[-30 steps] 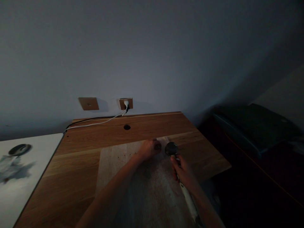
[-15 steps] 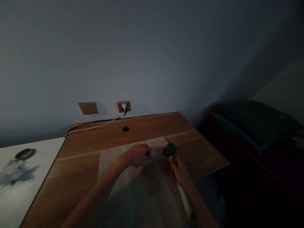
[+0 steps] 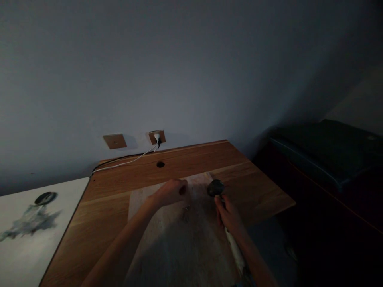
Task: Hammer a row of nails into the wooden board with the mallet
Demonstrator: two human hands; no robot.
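My left hand [image 3: 172, 192] is curled above the far part of a pale board [image 3: 176, 251]. Its fingers are drawn together, and I cannot make out whether something small sits in them. Just below it on the board lies a small shiny piece [image 3: 186, 209], too dim to name. My right hand [image 3: 229, 215] grips a long pale-handled tool with a dark rounded head [image 3: 215, 187]. The head is up near the board's far right corner, and the pale handle [image 3: 235, 251] runs back beneath the forearm.
The board lies on a wooden desk [image 3: 263, 187] against the wall, with a round cable hole [image 3: 160, 164]. A plug sits in a wall socket [image 3: 157, 137], its white cable [image 3: 131, 161] trailing left. A white surface [image 3: 20, 259] adjoins on the left, bearing a dark round item [image 3: 46, 198] and crumpled translucent material [image 3: 32, 221].
My left hand has lifted back from the small shiny piece, which now shows more clearly. The right hand still holds the tool in nearly the same place. The view has shifted slightly.
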